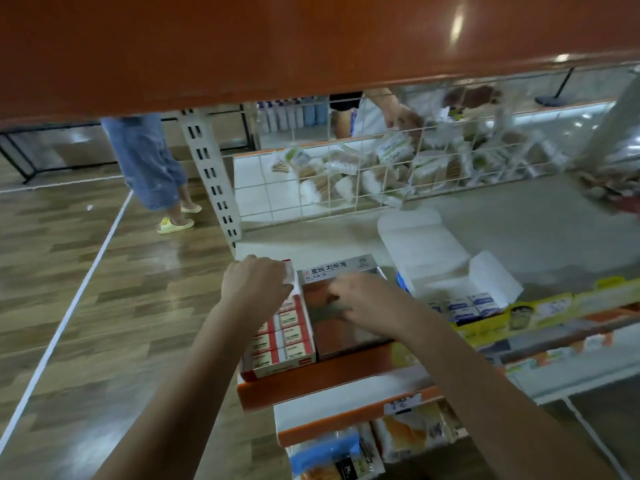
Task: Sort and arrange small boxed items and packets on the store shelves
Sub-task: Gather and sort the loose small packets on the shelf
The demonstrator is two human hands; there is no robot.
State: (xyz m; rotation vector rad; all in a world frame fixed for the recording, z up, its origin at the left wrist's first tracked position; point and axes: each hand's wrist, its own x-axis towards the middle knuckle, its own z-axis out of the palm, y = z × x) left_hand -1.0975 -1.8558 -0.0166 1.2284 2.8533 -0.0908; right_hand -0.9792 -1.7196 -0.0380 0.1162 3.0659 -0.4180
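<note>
- Three open boxes sit in a row on the shelf [332, 372].
- The left hand [256, 285] pinches a small white packet [289, 273] over the red-and-white box [280, 337], at 9 o'clock.
- The right hand [367, 299] has curled fingers in the grey box [341, 306]; it hides what they hold.
- The white box [446, 268], at 3 o'clock, holds small blue packets [467, 304], too blurry to count.

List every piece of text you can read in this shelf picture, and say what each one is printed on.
"로보 지우개", roughly, the letters being blurred: raised lid of the grey display box.
Small red-and-white boxes: print too small to read.
Blue-and-white boxes: unreadable.
Yellow shelf-edge strip: blurred.
</note>
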